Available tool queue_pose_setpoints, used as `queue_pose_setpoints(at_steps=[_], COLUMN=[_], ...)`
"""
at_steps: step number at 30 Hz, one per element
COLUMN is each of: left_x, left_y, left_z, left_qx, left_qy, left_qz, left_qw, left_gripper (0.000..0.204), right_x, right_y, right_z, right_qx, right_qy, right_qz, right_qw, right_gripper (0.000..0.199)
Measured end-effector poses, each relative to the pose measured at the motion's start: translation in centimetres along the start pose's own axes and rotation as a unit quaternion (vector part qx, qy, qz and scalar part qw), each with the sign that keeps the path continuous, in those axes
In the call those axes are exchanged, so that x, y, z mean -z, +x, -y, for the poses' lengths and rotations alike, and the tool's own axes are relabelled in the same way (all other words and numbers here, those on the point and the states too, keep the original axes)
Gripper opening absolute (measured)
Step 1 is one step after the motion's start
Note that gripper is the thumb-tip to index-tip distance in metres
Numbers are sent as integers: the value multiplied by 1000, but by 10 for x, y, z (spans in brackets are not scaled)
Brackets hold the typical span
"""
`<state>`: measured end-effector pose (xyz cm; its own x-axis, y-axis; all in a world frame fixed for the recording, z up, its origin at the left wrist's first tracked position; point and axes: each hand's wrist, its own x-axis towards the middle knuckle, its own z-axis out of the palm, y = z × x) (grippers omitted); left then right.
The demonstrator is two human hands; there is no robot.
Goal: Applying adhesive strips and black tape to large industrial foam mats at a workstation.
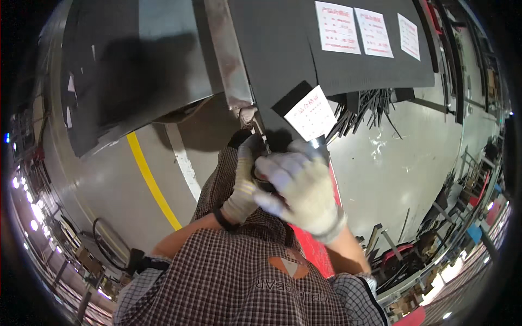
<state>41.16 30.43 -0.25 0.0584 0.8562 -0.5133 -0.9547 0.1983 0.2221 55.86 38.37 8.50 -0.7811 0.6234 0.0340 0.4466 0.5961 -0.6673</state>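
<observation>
Both of my hands wear whitish work gloves and are close together in front of my checked apron. My left hand [244, 182] is closed, its fingers curled around something dark that I cannot make out. Over it bends my right hand [304, 182], slightly blurred, fingers curled in toward the same dark spot; what they grip is hidden. Just beyond the hands, a printed paper slip [311, 115] lies on a small black piece [288, 103] at the corner of the black-covered worktop [274, 49].
Three more paper slips [340, 27] lie on black sheet material farther right. Thin black strips [367, 111] hang below its edge. A rusty metal bar [228, 54] runs along the worktop, beside a dark panel [136, 60] on the left. Yellow floor line [149, 176] at left.
</observation>
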Motion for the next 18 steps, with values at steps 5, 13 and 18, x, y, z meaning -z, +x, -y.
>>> queue_pose_setpoints(at_steps=[5, 13, 18], left_x=[14, 0, -19], left_y=[21, 34, 54], left_z=[11, -11, -39], left_qx=[55, 48, 16], left_qy=[305, 634, 360], left_qz=[-28, -1, -21], left_qw=[950, 772, 933], left_gripper=[45, 71, 59], right_x=[72, -38, -33], right_y=[20, -36, -62], right_z=[-39, -200, -184], right_qx=[-125, -283, -365], right_qy=[121, -189, 237], right_qz=[75, 231, -99], right_qw=[982, 911, 895], right_gripper=[30, 13, 26])
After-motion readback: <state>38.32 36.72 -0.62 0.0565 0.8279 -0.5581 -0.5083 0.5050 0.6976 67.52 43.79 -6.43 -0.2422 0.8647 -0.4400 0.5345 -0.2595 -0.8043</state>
